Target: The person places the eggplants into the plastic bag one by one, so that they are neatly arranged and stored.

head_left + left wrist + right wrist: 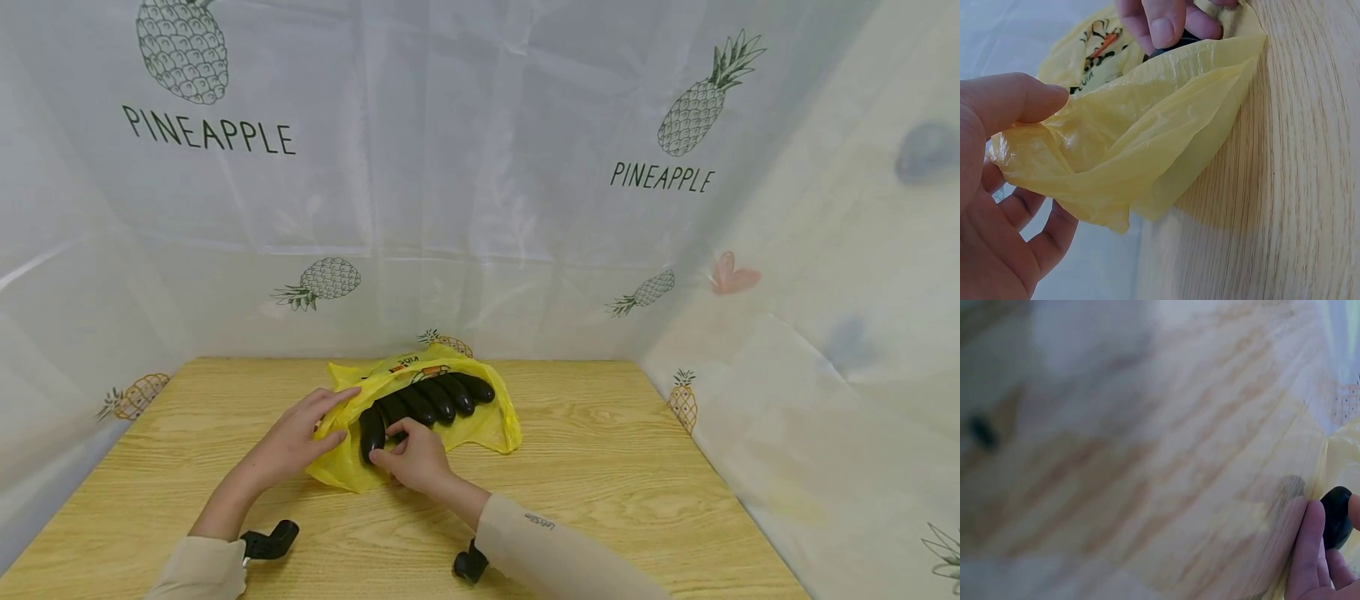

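A yellow plastic bag (498,433) lies on its side with its mouth toward me. Several dark, glossy eggplants (442,400) rest side by side inside it. My left hand (300,437) holds the left edge of the mouth; in the left wrist view its thumb (1029,100) lies over the film and other fingers are behind it. My right hand (422,460) reaches into the opening and pinches the near end of the leftmost eggplant (371,433) between thumb and fingers. The right wrist view catches that dark rounded end (1337,515) between the fingers at the lower right.
The bag sits toward the back of a wood-grain table (600,483). Pineapple-printed plastic sheeting (480,167) stands behind it and along both sides. Black wrist-camera mounts (272,540) stick out from both wrists.
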Demonstrator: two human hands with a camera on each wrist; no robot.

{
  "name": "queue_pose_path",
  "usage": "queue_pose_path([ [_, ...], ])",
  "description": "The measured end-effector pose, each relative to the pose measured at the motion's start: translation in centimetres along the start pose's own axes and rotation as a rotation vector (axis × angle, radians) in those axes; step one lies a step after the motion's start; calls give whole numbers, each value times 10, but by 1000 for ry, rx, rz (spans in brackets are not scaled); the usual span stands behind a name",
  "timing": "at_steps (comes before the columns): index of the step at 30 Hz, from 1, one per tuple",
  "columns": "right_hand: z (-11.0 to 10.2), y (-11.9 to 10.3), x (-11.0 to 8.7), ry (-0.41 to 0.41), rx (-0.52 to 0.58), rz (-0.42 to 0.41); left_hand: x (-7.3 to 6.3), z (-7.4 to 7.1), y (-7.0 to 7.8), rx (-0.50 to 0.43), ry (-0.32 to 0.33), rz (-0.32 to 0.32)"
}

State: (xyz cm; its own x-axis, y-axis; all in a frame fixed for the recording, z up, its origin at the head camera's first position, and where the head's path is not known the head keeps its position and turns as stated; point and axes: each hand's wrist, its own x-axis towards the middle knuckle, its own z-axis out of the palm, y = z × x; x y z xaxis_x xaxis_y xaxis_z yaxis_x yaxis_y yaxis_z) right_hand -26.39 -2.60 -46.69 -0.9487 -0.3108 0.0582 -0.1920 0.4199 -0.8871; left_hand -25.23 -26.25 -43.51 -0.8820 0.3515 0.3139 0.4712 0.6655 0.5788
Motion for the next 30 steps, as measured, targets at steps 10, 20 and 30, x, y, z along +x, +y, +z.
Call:
queue_pose_path([
  [10, -3, -1, -3, -21, 3, -7, -1, -2, 0, -2, 6, -4],
  [20, -4, -4, -4, -78, 4, 3, -2, -4, -3, 3, 20, -4],
  [30, -18, -4, -11, -173, 44, 0, -4, -8, -1, -20, 35, 9],
])
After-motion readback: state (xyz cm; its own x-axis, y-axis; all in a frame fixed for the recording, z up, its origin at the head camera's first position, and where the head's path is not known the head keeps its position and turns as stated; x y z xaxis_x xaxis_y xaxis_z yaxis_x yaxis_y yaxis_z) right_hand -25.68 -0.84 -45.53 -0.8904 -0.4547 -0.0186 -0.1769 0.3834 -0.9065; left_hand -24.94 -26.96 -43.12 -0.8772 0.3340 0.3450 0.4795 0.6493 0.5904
